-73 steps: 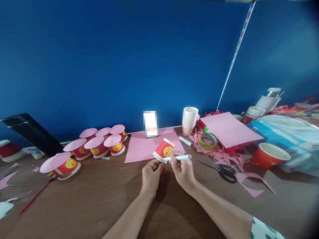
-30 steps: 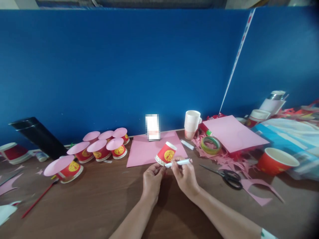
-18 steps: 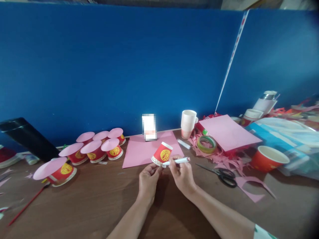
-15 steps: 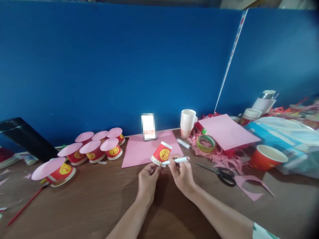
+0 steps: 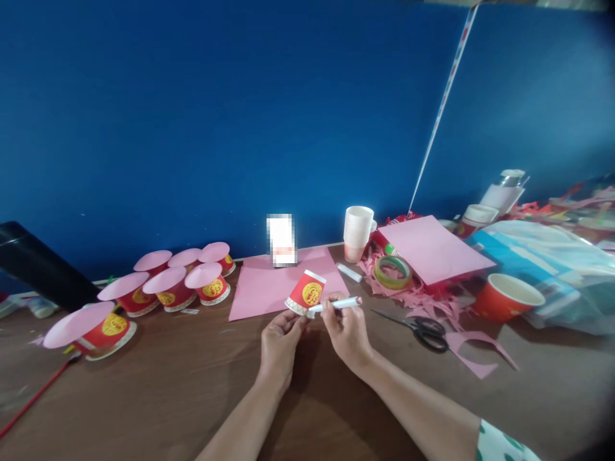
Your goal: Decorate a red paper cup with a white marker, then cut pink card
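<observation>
Hand work at the counter (image 5: 206, 378), as I view it from afar through the head camera. My left grip (image 5: 279, 339) is closed in a narrow pinch on the rim of a red paper cup with a gold emblem (image 5: 307, 291), inverted and tilted, just above and beyond the fingers. My right grip (image 5: 346, 330) is closed around a slim white marker pen (image 5: 342, 303), its tip at the cup's rim; I cannot tell whether it touches. I judge the step in hand to be pen work on the zigzag-patterned rim; the next move seems to call for a firm pinch, a slight turn of the cup and a light pen.

Counts. Held: one cup, one pen. Left of the left grip: seven inverted red paper cups with round pink paper tops (image 5: 164, 282) and one red thin-handled brush (image 5: 36, 398). Beyond both grips: one flat pink paper sheet (image 5: 254, 288), one short white cylinder (image 5: 349, 273) and one stack of nested white paper cups (image 5: 359, 230), too tight to count. Right of the right grip: one pair of black-handled scissors (image 5: 417, 324), one yellow-green tape roll (image 5: 391, 282), a second pink sheet (image 5: 435, 250) and, farther out, one upright orange paper cup (image 5: 502, 306).
</observation>
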`<state>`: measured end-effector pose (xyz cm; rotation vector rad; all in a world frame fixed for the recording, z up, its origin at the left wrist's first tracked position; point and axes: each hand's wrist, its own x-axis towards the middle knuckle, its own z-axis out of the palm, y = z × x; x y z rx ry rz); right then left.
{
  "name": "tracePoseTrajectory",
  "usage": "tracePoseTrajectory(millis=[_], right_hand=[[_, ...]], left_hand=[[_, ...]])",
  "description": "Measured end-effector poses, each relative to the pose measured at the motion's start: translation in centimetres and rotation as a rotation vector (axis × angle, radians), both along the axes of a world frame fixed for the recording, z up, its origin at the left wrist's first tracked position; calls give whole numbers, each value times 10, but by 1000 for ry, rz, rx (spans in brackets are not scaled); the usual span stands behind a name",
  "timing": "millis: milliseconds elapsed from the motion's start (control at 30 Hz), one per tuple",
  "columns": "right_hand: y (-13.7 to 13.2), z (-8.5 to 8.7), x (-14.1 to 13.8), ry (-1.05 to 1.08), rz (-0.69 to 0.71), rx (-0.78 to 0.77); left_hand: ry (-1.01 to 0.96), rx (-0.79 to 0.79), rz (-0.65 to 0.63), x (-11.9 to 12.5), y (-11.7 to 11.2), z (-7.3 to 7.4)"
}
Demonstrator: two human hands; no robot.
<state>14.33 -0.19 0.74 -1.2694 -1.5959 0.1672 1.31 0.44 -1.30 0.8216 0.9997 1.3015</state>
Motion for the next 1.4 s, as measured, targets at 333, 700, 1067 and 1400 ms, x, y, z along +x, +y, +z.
tracePoseTrajectory(millis=[333,700,1067,1400], right_hand=[[0,2,-2,-18,37,-17],[-2,2,-3,-17,33,-13],[-1,2,0,-11,-11,-23],[0,1,0,44,-5,-42]], left_hand=[[-71,-18,5,-2,0,-2],[-82,-34,23,-1,1,2],[-109,-25,12,-1,-2,6],[-123,-40,24,0,-3,11]])
